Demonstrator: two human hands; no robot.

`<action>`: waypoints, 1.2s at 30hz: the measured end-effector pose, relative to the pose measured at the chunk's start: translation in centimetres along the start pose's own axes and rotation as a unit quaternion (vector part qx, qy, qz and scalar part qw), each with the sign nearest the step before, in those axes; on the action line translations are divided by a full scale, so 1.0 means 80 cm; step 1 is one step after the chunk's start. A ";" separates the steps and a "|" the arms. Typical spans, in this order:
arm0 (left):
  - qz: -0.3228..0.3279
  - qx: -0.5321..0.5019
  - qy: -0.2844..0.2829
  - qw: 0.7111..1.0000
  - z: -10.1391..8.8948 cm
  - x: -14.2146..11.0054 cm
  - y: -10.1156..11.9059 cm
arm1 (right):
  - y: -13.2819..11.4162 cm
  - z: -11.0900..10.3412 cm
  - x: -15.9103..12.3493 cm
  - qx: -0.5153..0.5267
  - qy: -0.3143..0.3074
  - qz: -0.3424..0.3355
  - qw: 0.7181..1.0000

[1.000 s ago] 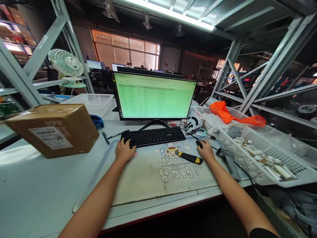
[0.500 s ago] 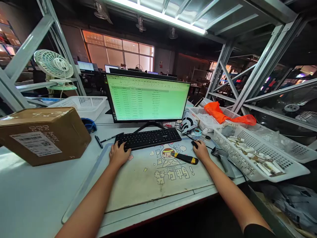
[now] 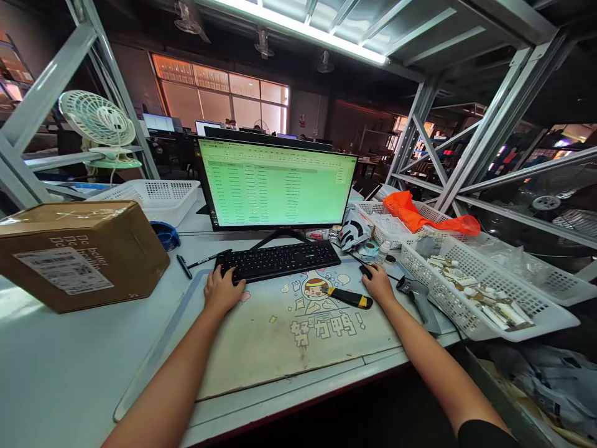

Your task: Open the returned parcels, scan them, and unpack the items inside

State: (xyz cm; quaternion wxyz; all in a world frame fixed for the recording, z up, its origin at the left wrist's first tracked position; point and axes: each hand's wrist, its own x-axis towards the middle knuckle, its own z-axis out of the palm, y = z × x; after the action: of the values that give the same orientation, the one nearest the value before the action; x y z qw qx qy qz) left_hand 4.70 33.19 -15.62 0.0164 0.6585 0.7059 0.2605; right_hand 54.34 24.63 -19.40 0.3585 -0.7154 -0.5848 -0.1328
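Observation:
My left hand rests with spread fingers on the left end of a black keyboard. Under my right hand is a small black computer mouse, its front showing past my fingers. Behind the keyboard stands a monitor with rows of text on a green-tinted sheet. Between my hands a black and yellow utility knife lies on a printed desk mat. A grey handheld barcode scanner lies just right of my right hand.
At the left sits a taped cardboard box, with a blue tape roll and pens beside it. A white basket of small packaged items stands right, near orange mesh. Metal shelf posts rise on both sides.
The view has shifted very slightly. A small box, perhaps a menu, now shows at the upper right of the screen. Both hands stay in place.

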 end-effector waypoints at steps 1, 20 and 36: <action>-0.001 -0.002 0.000 1.000 0.000 0.000 0.000 | 0.000 0.000 0.000 -0.001 0.000 0.001 1.000; -0.006 -0.010 -0.001 1.000 -0.001 -0.001 0.001 | -0.002 -0.002 -0.002 -0.001 0.000 -0.011 1.000; -0.019 -0.029 0.012 0.999 -0.021 -0.021 0.028 | -0.052 -0.048 -0.009 0.026 0.066 -0.036 0.997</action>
State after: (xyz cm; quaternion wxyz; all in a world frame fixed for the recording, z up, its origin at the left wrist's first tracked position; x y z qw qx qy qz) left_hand 6.38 31.02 -13.81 0.0322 0.6415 0.7102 0.2883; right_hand 51.18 21.78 -15.59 0.4097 -0.6740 -0.5887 -0.1767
